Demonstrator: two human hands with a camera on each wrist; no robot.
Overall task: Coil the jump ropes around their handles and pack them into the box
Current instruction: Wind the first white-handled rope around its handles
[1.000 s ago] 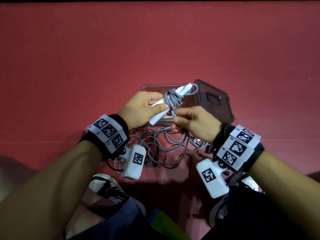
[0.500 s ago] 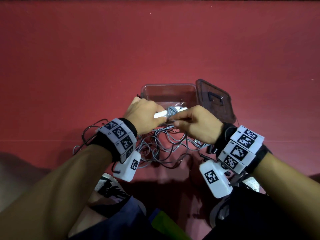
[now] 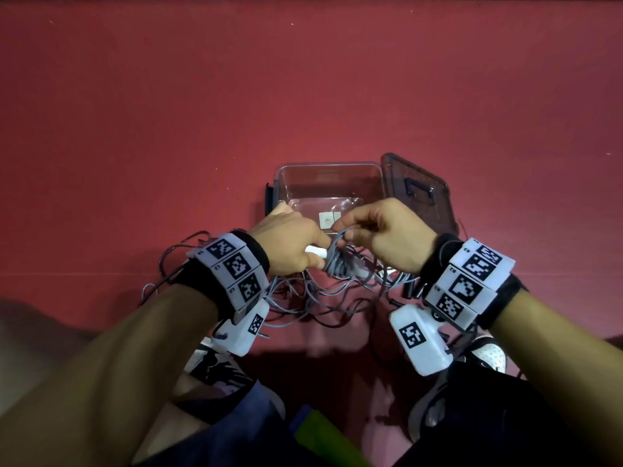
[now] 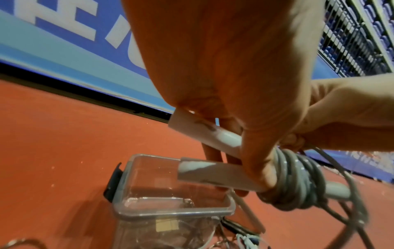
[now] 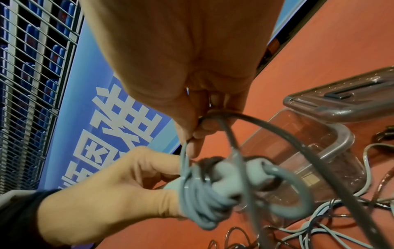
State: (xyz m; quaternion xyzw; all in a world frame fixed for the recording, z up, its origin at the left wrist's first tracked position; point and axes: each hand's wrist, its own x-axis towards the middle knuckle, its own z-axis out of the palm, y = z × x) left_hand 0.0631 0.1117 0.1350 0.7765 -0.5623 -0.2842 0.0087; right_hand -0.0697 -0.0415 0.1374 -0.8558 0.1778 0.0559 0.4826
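Mid-coil: left hand (image 3: pixel 290 242) gripping handles (image 4: pixel 210 175), right hand (image 3: pixel 387 237) pinching rope (image 5: pixel 213 198) just beside. Next, probably: winding slack tight, dropping into box (image 3: pixel 279 183) beyond fingers.

Your left hand (image 3: pixel 290 246) has dropped from over the box (image 3: pixel 325 183) toward you, so the white handles (image 4: pixel 210 175) it grips now sit low, just above the loose rope pile (image 3: pixel 323 294) on the floor, not raised across the box mouth as a second ago. The handles have swung from pointing up and away to lying nearly level. The box interior, covered before, is now exposed. Your right hand (image 3: pixel 387 237) has lifted from under the bundle to beside it, pinching a grey rope strand (image 5: pixel 234 128) that loops over the coil (image 5: pixel 202 198). Your left wristband has moved inward, uncovering dark cords (image 3: pixel 175 254) on the floor at left.
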